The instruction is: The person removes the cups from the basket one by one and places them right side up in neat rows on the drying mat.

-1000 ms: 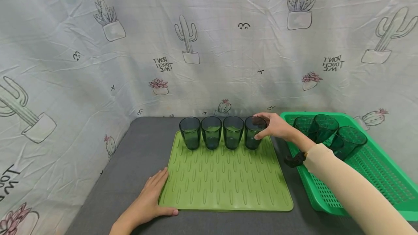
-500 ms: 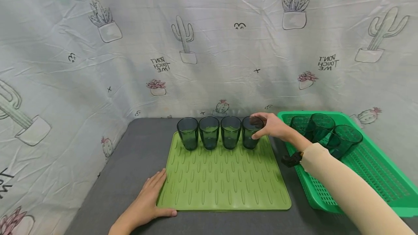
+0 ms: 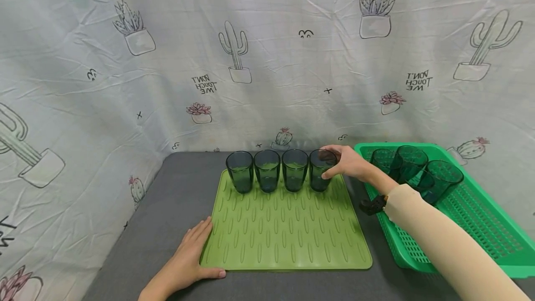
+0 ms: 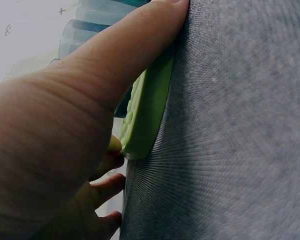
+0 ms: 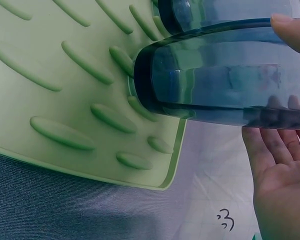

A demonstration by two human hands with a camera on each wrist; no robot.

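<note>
At the back right of a light green ridged mat (image 3: 288, 231), my right hand (image 3: 350, 164) holds a dark tinted drinking glass (image 3: 321, 178) with thumb and fingers on opposite sides. The right wrist view shows this glass (image 5: 205, 75) upright with its base at the mat. To its left, more matching glasses (image 3: 267, 171) stand in a row along the mat's back edge. My left hand (image 3: 190, 252) rests at the mat's front left corner. Its fingers lie straight along the left edge, and its thumb (image 4: 140, 30) reaches along the front edge.
A green perforated basket (image 3: 480, 219) stands right of the mat, beneath my right forearm. Several tinted glasses (image 3: 444, 180) lean together in its back part. Behind the grey tabletop (image 3: 167, 208) hangs a pale curtain (image 3: 271, 106) with cactus drawings.
The head view has shifted slightly, moving the whole scene a little left in the picture. Both hands and the glasses keep their places.
</note>
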